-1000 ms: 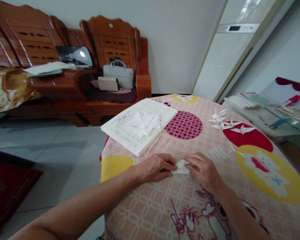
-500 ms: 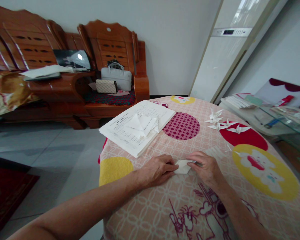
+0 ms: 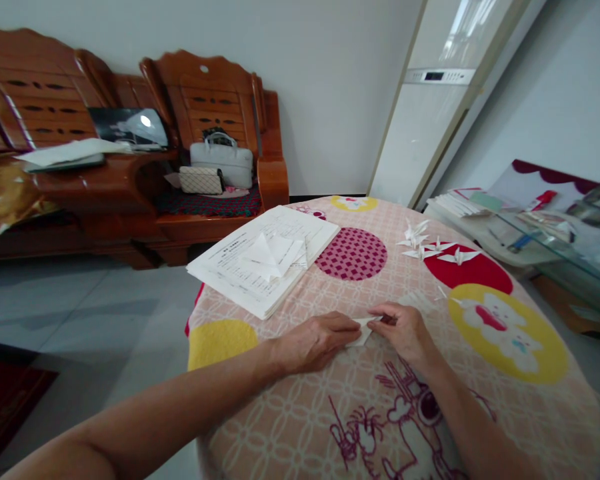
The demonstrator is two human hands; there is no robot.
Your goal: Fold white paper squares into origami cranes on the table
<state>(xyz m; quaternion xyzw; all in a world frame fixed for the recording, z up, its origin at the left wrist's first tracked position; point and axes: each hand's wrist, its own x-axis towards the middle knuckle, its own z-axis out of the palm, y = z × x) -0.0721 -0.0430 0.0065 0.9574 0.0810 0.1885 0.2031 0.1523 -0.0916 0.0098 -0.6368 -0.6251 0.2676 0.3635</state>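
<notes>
A small folded piece of white paper (image 3: 364, 333) lies on the patterned tablecloth between my two hands. My left hand (image 3: 325, 340) rests over its left part, fingers together and pressing it against the cloth. On the other side, my right hand (image 3: 401, 330) pinches the paper's right end between thumb and fingers. Part of the paper is hidden under the left fingers. Beyond my hands, folded white paper sheets (image 3: 275, 257) lie on a stack of printed pages (image 3: 225, 267). Several white paper cranes (image 3: 459, 256) stand at the table's far right.
The round table wears a pink tablecloth (image 3: 290, 407) with coloured circles. Behind it, a wooden armchair (image 3: 273, 177) holds a grey bag (image 3: 223, 163) and a quilted purse (image 3: 200, 180). A glass-topped stand (image 3: 555, 250) with papers and other items is at the right.
My left hand has slid further over the paper, covering more of it. My right hand still pinches its right end. The whole view has shifted slightly.
</notes>
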